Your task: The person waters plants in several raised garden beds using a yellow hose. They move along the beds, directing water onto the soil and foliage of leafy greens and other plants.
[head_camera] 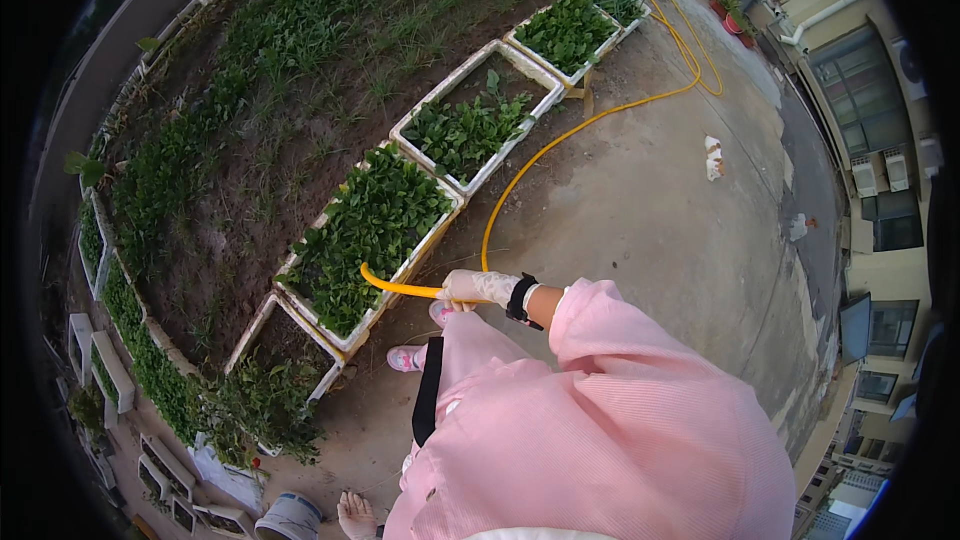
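Note:
My right hand (466,289), in a thin pale glove with a black strap at the wrist, grips a yellow hose (405,289) near its end. The hose end reaches over a white foam planter box (405,270) of dense leafy greens (367,225); I cannot tell whether water flows. From my hand the hose curves over the concrete towards the far end of the boxes. My left hand (356,516), also gloved, hangs low at the bottom with its fingers apart and nothing held. A bucket (289,517) stands beside it.
More foam boxes (495,116) with greens line the soil bed (300,142). A bushy plant (262,405) spreads at the near corner. White-and-brown (714,157) and white (799,226) animals are on the paving (622,202). Potted plants (724,11) stand by the building. My feet (405,358) are near the boxes.

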The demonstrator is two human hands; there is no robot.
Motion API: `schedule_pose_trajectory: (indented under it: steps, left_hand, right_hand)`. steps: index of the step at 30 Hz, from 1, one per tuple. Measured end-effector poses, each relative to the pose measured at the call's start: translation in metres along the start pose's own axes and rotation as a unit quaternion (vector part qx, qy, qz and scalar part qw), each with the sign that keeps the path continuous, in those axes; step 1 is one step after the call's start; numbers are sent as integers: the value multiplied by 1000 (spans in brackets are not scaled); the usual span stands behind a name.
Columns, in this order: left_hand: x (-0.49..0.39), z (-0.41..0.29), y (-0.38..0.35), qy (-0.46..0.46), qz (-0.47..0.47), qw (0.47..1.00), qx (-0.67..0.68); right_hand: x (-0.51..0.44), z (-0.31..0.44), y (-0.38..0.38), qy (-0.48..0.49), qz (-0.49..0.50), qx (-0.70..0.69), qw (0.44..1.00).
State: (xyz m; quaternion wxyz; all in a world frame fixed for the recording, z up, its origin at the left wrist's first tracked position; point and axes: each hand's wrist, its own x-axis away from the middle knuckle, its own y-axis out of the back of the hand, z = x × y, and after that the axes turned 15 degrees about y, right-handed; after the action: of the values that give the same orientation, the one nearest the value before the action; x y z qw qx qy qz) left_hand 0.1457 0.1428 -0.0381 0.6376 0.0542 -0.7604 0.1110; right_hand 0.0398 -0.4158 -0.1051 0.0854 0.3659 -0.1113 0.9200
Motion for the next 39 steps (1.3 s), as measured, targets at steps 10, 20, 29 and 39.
schedule_pose_trajectory:
  steps: [10,20,29,39]
  left_hand:
    - [5,0,-2,-30,10,999,-9]
    - [49,90,14,-104,-63,991,53]
    - [70,140,32,-122,-62,974,179]
    - [57,143,92,-117,-52,967,222]
  right_hand:
    - [3,11,-1,47,1,20,999]
    - [-21,18,-13,81,18,81,993]
    - [-42,61,-77,107,103,156,977]
    - [-100,66,-183,136,156,350,914]
